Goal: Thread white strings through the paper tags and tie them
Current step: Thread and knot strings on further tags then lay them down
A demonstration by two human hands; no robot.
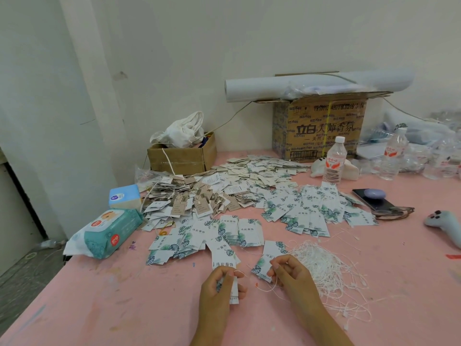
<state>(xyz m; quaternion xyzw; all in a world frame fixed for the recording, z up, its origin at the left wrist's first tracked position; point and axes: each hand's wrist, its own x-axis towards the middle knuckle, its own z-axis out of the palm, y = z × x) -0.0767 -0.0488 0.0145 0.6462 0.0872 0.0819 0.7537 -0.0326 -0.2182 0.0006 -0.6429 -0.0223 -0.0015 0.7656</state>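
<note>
My left hand (pixel 219 287) grips a white paper tag (pixel 234 288) with a leaf print, held upright near the table's front edge. My right hand (pixel 290 272) pinches a white string (pixel 265 290) that loops from the tag's top across to its fingers. A tangled heap of white strings (pixel 329 268) lies just right of my right hand. Loose leaf-print tags (pixel 224 236) are spread in front of my hands, with a second pile (pixel 309 211) further right. A pile of strung tags (pixel 189 198) lies at the back left.
On the pink table (pixel 99 295) sit a wet-wipes pack (pixel 104 233), a tissue box (pixel 124 196), a small carton (pixel 182 156), a large carton (pixel 321 128) under a paper roll, two water bottles (pixel 334 161), a phone (pixel 374 196) and a grey toy (pixel 444 226).
</note>
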